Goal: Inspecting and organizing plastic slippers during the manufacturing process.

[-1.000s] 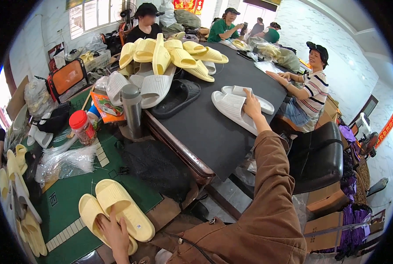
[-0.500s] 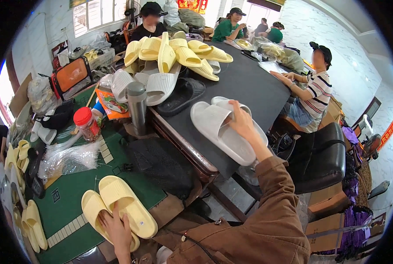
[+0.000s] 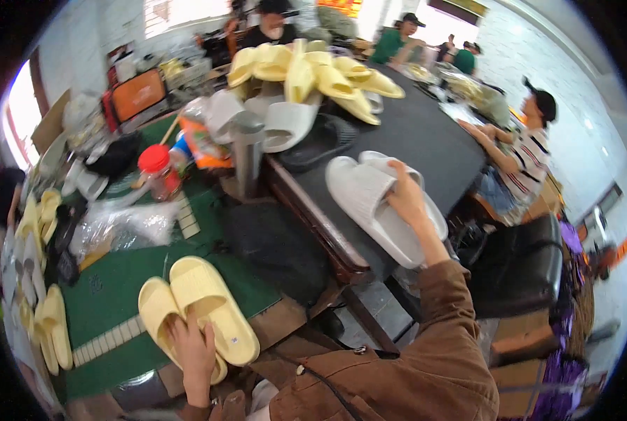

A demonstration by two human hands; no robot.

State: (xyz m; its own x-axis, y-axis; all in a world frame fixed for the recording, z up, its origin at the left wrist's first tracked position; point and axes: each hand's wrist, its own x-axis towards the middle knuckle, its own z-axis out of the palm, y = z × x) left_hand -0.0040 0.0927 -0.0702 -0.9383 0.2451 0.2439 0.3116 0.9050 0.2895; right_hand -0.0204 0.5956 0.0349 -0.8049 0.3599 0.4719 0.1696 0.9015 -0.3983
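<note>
Step in hand, as judged: handling two pairs of slides at once, one pair per hand.

Left hand point(image 3: 193, 351): grip closed over the heel end of the pale yellow slide pair point(image 3: 200, 317), fingers spread across both soles. Pair lying side by side, toes pointing away, on the green mat point(image 3: 110, 284) at the near left.

Right hand point(image 3: 408, 200): grip wrapped around the edge of the white slide pair point(image 3: 373, 203), thumb side on top. Pair resting on the near corner of the dark tabletop point(image 3: 426, 137), partly overhanging its edge; probably touching the surface, though the contact line is hidden.

Next move, as judged: a firm hold on both soles of each pair, kept stacked or aligned, with clearance past the tabletop corner and the black chair point(image 3: 520, 270) just beside it.

Containers:
- Clear jar with red lid point(image 3: 156, 172), standing upright on the left; contents not discernible.
- Steel tumbler point(image 3: 247, 151), upright near the tabletop edge; interior not visible.
- Black tray point(image 3: 320, 140) on the tabletop, apparently bare.
- Clear plastic bags point(image 3: 120, 224), crumpled on the mat.

Heap of yellow slides point(image 3: 313, 74) at the far end of the tabletop.
</note>
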